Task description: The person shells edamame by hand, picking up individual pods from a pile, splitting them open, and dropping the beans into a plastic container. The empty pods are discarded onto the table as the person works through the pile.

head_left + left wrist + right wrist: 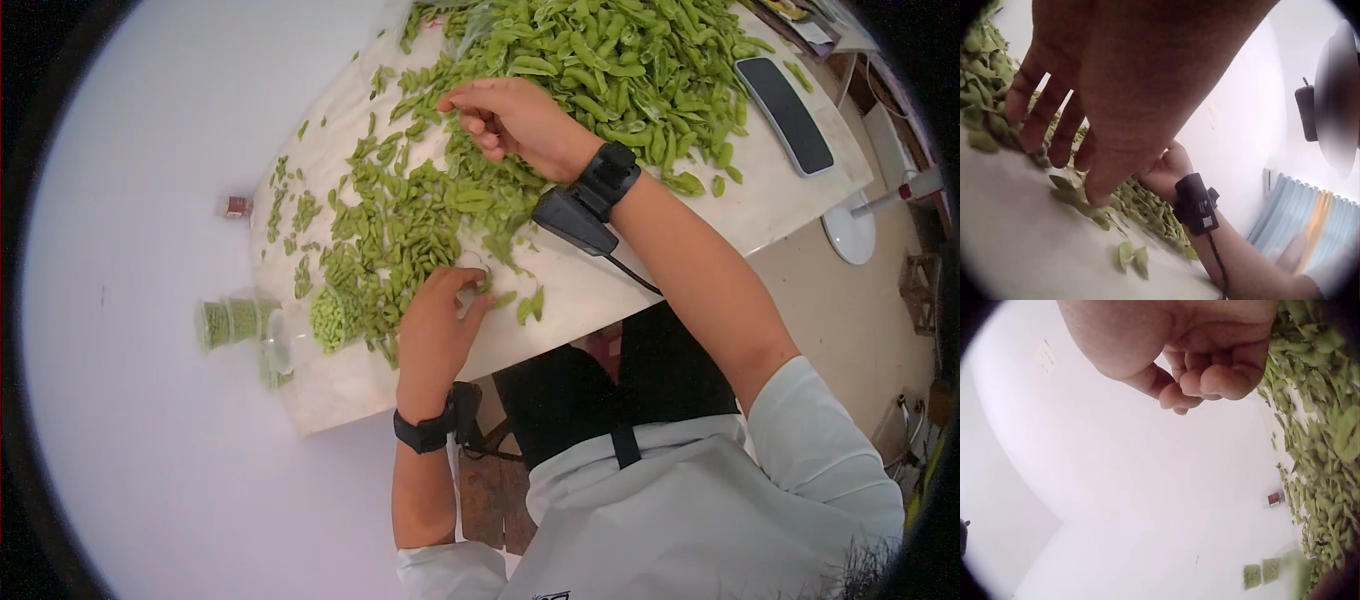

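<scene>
Left hand (pixel 438 325): your fingers spread, grip released, low by the scattered pods (pixel 395 240).
Right hand (pixel 520 125): yours curls loosely over pods, nothing visible in it.
Pod heap (pixel 640 75): table's far side, near phone (pixel 785 115).
Pale beans (pixel 332 320): left of your left hand.

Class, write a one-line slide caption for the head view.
Left hand and right hand over a pale table strewn with green pods.

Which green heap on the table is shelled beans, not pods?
The small, pale bean heap, between the tubs and the left hand in the head view: its pieces are short and rounded, the pods longer.
</scene>
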`<action>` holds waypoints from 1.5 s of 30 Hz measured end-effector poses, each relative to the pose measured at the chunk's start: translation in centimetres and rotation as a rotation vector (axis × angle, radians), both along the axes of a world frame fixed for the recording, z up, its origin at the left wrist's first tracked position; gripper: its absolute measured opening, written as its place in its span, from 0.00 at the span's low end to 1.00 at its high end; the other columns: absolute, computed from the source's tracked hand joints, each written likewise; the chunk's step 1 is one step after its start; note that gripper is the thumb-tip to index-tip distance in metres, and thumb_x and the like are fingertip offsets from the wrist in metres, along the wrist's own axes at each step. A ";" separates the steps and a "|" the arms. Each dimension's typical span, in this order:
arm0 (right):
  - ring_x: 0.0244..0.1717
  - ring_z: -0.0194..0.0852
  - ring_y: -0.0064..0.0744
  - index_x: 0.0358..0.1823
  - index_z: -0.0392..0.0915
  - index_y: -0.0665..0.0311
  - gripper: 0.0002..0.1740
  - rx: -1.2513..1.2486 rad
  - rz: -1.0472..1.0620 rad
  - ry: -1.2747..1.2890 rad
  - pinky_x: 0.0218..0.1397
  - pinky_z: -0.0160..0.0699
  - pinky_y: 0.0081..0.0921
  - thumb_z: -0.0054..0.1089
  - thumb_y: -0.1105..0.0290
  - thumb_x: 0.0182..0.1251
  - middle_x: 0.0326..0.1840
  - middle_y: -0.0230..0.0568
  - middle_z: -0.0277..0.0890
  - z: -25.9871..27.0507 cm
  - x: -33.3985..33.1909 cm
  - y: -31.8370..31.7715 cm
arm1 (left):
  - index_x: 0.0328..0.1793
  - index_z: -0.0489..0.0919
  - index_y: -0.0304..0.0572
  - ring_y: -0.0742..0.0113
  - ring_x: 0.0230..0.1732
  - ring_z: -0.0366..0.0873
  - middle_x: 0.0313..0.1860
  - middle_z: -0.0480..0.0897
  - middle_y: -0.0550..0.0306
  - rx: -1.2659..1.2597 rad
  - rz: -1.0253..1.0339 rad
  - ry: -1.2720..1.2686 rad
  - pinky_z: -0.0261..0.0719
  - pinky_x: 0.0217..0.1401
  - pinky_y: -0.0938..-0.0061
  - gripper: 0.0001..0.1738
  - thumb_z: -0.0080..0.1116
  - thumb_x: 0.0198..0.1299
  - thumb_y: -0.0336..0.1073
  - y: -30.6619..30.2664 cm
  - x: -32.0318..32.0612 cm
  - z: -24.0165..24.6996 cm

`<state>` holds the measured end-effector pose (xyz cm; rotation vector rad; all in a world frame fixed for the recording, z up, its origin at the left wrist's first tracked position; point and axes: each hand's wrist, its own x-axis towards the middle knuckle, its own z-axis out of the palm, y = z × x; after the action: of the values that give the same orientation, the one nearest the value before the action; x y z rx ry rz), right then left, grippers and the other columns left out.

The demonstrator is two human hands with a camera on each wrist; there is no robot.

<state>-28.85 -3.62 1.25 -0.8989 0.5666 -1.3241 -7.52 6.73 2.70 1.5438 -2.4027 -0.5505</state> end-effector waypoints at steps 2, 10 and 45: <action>0.20 0.55 0.14 0.48 0.74 0.68 0.14 0.002 -0.004 0.001 0.22 0.58 0.15 0.46 0.65 0.73 0.22 0.22 0.61 0.1 -0.1 0.0 | 0.44 0.79 0.42 0.59 0.32 0.76 0.38 0.80 0.54 0.025 -0.005 -0.027 0.74 0.37 0.69 0.12 0.63 0.53 0.34 -0.2 -0.1 -0.2; 0.19 0.57 0.13 0.46 0.75 0.66 0.13 -0.014 0.002 -0.017 0.21 0.58 0.13 0.47 0.65 0.73 0.21 0.22 0.63 -0.3 -0.1 -0.3 | 0.45 0.76 0.41 0.61 0.30 0.74 0.36 0.79 0.55 -0.008 0.065 0.057 0.73 0.35 0.71 0.09 0.58 0.58 0.30 -0.2 0.1 -0.6; 0.22 0.74 0.18 0.43 0.77 0.72 0.12 -0.102 0.219 0.400 0.25 0.77 0.15 0.57 0.67 0.66 0.29 0.34 0.78 0.0 1.2 0.5 | 0.46 0.78 0.40 0.64 0.35 0.74 0.40 0.79 0.55 0.154 -0.101 0.004 0.73 0.42 0.73 0.19 0.68 0.46 0.31 0.8 -0.7 0.6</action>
<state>-27.63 -3.15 1.25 -1.2861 0.6894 -0.9864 -8.22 7.50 3.33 1.4831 -2.4979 -0.7753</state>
